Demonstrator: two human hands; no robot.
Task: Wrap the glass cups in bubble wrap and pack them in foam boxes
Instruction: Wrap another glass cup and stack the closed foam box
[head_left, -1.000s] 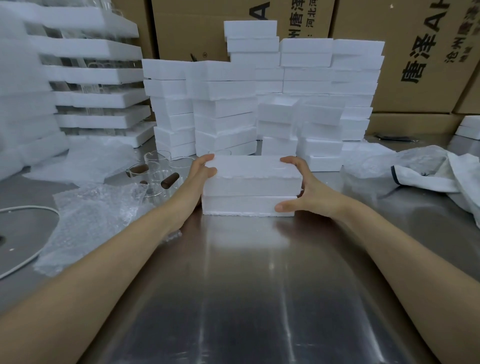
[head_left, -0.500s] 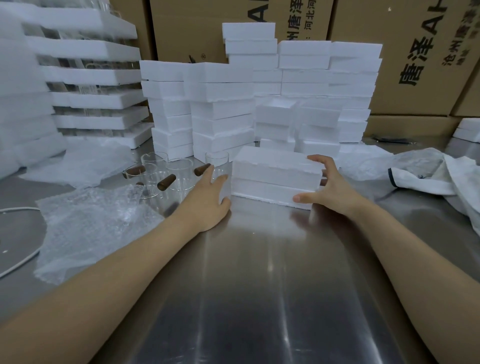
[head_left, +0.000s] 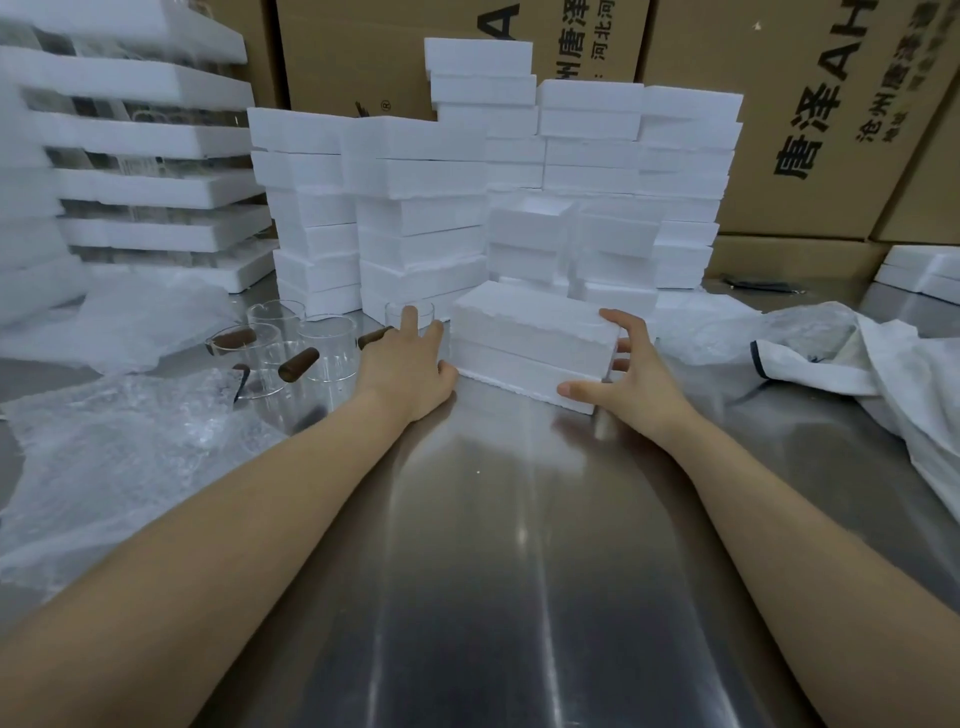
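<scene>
**Foam box held at one end on the worktop**

A closed foam box (head_left: 530, 343), made of two white halves with a seam between them, is seen lying on the steel worktop (head_left: 493, 571), turned a little so that its right end is nearer the camera.

The right hand (head_left: 636, 374) is wrapped round that right end. The thumb is laid against the lower front edge, the forefinger is hooked over the top corner, and the other fingers are spread and curved behind the end face. The box is thus grasped by this hand alone.

The left hand (head_left: 410, 364) is released: it is laid low over the worktop just beside the left end of the box, palm down, with the fingers straight and slightly apart. Nothing is held in it. Its side appears to be touching the box's lower left corner. Its fingertips are reached toward the nearest cup (head_left: 409, 314), but whether the glass is actually touched cannot be told, since the clear wall is hard to make out.

More glass cups (head_left: 311, 353) with brown handles are gathered to the left of that hand, some upright and some hard to read through one another. Sheets of bubble wrap (head_left: 114, 457) are spread in front of them.

Behind the held box, stacks of foam boxes (head_left: 415, 208) are piled against cardboard cartons (head_left: 779, 130). Foam trays (head_left: 145, 135) are stacked at far left, and a white bag (head_left: 857, 364) is crumpled at right.
</scene>
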